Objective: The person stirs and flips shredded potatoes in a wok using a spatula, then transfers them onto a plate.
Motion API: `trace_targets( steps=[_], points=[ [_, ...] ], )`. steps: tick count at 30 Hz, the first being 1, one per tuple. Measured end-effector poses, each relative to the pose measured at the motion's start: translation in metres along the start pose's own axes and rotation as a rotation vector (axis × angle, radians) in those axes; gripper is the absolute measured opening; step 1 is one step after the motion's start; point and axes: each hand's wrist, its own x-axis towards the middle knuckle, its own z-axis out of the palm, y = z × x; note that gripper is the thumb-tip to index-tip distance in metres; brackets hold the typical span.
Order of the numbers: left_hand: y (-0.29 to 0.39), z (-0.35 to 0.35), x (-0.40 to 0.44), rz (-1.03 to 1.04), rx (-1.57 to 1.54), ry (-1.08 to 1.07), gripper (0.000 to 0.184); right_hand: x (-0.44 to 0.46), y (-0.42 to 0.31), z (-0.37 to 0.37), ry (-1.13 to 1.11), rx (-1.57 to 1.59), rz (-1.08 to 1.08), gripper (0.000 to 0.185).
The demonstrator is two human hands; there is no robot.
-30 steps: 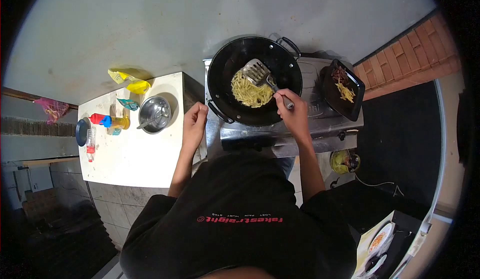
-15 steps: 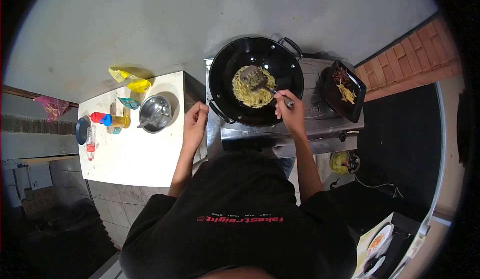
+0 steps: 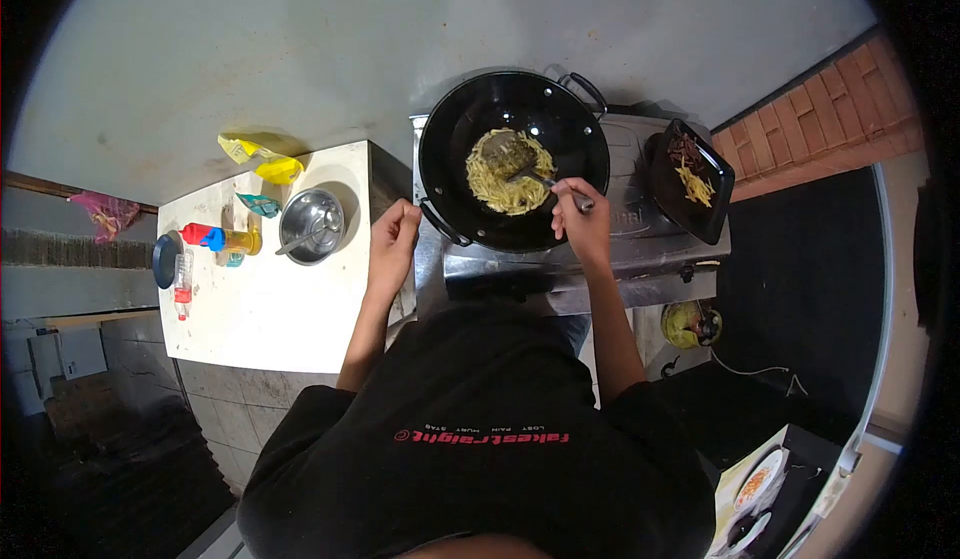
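Note:
My right hand (image 3: pixel 583 221) is wrapped round the handle of a slotted metal spatula (image 3: pixel 508 155), whose blade lies on pale yellow strips of food (image 3: pixel 510 195) in the middle of a black wok (image 3: pixel 450 129). The wok rests on a steel stove (image 3: pixel 630 277). Beside the wok's lower left handle (image 3: pixel 443 223) is my left hand (image 3: pixel 396 235), its fingers curled in; whether anything is inside them is too small to tell.
A black tray (image 3: pixel 710 221) with dark and yellow strips stands right of the wok. On the white table (image 3: pixel 280 329) at left are a metal bowl (image 3: pixel 312 227) with a spoon, sauce bottles (image 3: pixel 236 242), a clear bottle (image 3: pixel 183 284) and a yellow packet (image 3: pixel 278 170). A gas cylinder (image 3: pixel 690 325) is below.
The spatula has gone from above the food down onto it, its blade now flatter and partly darkened. My right hand has shifted only slightly, and my left hand stays by the wok handle.

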Motion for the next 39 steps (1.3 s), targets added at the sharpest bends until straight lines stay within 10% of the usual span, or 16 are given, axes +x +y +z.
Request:
trace_targets(
  steps=[39],
  points=[
    [-0.001, 0.0, 0.001, 0.008, 0.015, 0.016, 0.032, -0.011, -0.014, 0.002, -0.021, -0.06, -0.029, 0.015]
  ],
)
